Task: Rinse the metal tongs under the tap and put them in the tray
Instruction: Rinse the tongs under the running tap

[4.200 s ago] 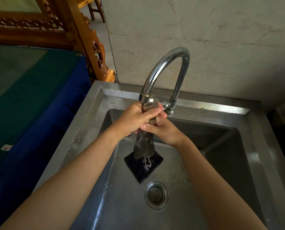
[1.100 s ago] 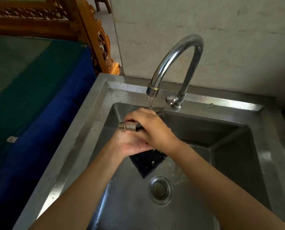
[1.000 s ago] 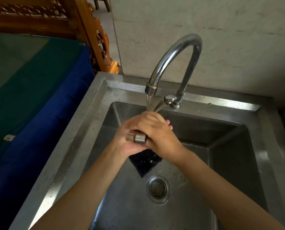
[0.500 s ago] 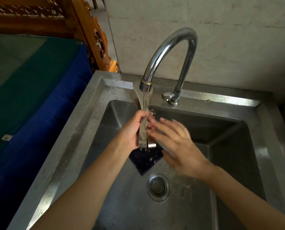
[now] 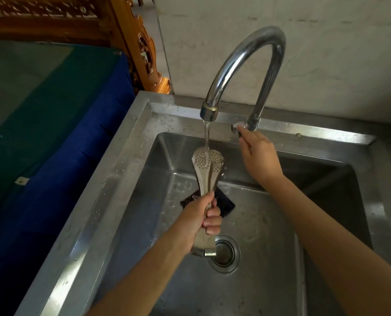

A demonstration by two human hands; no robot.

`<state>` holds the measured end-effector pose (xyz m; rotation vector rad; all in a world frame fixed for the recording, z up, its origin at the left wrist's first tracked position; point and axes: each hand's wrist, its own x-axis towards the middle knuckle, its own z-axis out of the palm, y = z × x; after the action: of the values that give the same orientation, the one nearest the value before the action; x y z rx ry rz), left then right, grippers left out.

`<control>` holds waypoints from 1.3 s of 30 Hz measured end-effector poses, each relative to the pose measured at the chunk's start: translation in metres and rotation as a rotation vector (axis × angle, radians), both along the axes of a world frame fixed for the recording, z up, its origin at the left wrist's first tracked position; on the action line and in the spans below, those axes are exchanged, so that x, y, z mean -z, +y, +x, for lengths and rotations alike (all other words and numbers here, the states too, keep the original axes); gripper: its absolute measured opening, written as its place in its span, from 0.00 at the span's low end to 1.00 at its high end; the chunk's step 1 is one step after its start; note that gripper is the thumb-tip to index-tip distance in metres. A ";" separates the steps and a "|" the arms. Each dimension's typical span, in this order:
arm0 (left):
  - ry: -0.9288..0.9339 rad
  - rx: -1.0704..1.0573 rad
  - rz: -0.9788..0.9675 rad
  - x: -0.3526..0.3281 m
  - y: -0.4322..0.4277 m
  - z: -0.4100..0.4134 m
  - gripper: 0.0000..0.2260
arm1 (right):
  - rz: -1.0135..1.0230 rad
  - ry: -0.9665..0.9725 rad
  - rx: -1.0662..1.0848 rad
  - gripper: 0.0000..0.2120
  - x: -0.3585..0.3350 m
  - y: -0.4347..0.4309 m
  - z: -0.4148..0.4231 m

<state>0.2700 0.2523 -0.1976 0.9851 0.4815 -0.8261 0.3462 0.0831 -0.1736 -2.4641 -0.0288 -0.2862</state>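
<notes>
1. the right hand (image 5: 257,153) has let go of the tongs (image 5: 207,169) and now pinches the tap handle (image 5: 235,128).
2. the left hand (image 5: 203,220) alone grips the tongs near the hinge end, heads up in the stream over the sink (image 5: 130,142).
3. rinsing looks nearly done; shutting off the water seems next. no tray is in view.

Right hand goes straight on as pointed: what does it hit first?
The tap handle. The right hand points up-left at it, fingertips at or almost on it; contact unclear.
</notes>
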 end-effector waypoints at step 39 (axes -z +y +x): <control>0.275 0.068 0.488 0.135 0.046 -0.054 0.19 | 0.801 1.195 0.075 0.19 0.148 0.121 -0.169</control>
<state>0.2159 0.2981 -0.3331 1.3464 0.9192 -0.9315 0.1770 0.2046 -0.3220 -1.5060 0.5623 0.9701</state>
